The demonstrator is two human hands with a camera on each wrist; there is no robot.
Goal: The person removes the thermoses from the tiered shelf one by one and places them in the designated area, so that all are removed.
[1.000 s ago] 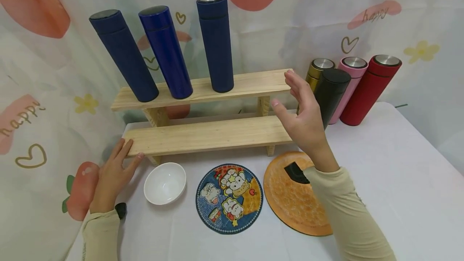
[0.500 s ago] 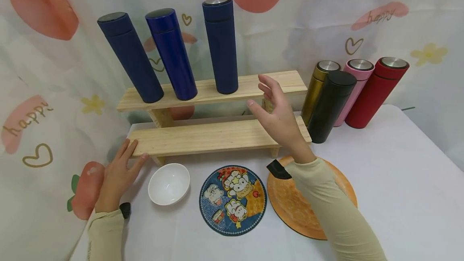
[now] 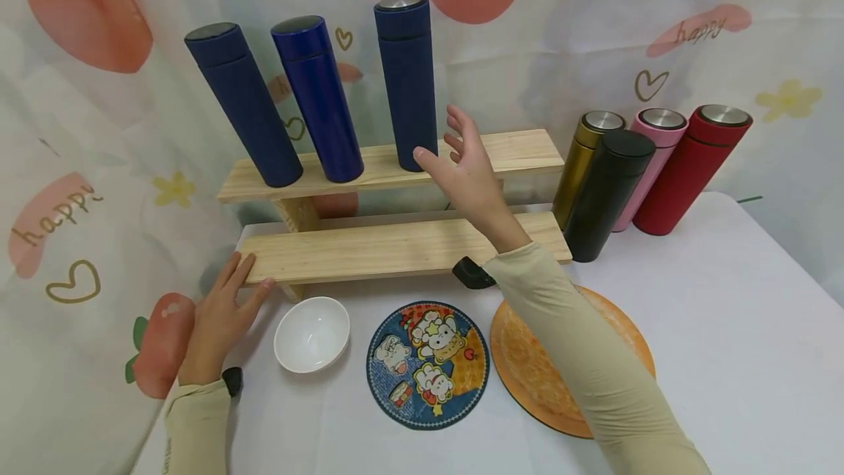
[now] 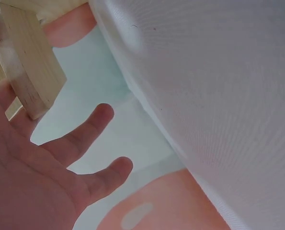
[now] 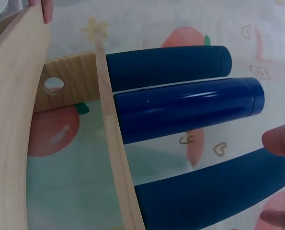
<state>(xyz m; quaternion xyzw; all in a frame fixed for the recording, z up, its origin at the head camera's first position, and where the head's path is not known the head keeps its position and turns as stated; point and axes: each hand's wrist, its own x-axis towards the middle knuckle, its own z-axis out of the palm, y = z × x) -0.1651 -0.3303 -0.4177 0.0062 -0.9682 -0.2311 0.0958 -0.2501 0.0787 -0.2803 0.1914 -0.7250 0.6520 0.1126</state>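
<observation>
In the head view, a pale wooden two-step rack (image 3: 356, 248) stands near the back edge of a table (image 3: 745, 328) covered in white cloth. On its upper step are three tall cylinders: a matte navy flask (image 3: 244, 105) near the left end, a glossy blue flask (image 3: 316, 97) next to it, and a silver-topped navy flask (image 3: 406, 72) around the middle. The person's right hand (image 3: 469, 174) is raised at the right side of this last flask, fingers loosely bent and well parted from the thumb, grasping nothing. The left hand (image 3: 220, 314) rests extended fingers on the lower step's front left corner. A round white bowl (image 3: 312, 334) sits before that corner, and a black cylindrical flask (image 3: 603, 204) stands by the rack's right end. In the left wrist view, two digits of the left hand stretch out past a squared wooden piece (image 4: 29, 62), and the others reach behind it. In the right wrist view, the right hand's thumb overlaps the silver-topped navy flask, with a wide gap to the fingers; whether they touch it cannot be told.
</observation>
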